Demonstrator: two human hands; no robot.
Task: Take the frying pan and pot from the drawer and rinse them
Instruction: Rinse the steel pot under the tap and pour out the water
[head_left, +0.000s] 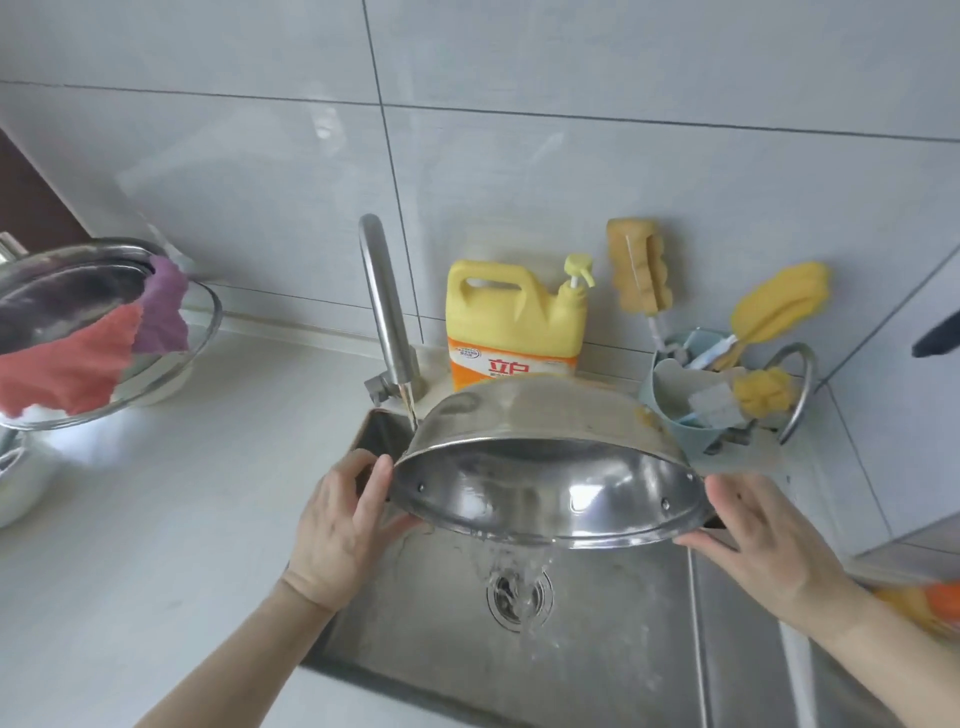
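A: The pot is being tipped over the sink, mouth turned toward the camera, and water is being poured out in a stream straight onto the drain.

B: So the rinse is being finished on this one, by the look of it. The emptying is what is being done now.

A: It is being held at both sides. The left hand is being pressed to the left rim, fingers curled round the edge. The right hand is being kept under the right rim, fingers closed on it; the handles themselves are being hidden.

B: And the pot itself?

A: Plain steel, shiny, a wide shallow bowl, rivets being shown inside on each side. Its wall is being streaked by water. It is being held clear of the sink floor, just in front of the tap and the soap jug.

B: Next move?

A: A further tilt is probably being called for, until the last water is being shed, then a dry place on the worktop is being needed. Wet steel is likely being made slippery, so a firm grip is being advised.

B: The frying pan is not being seen for certain from here.
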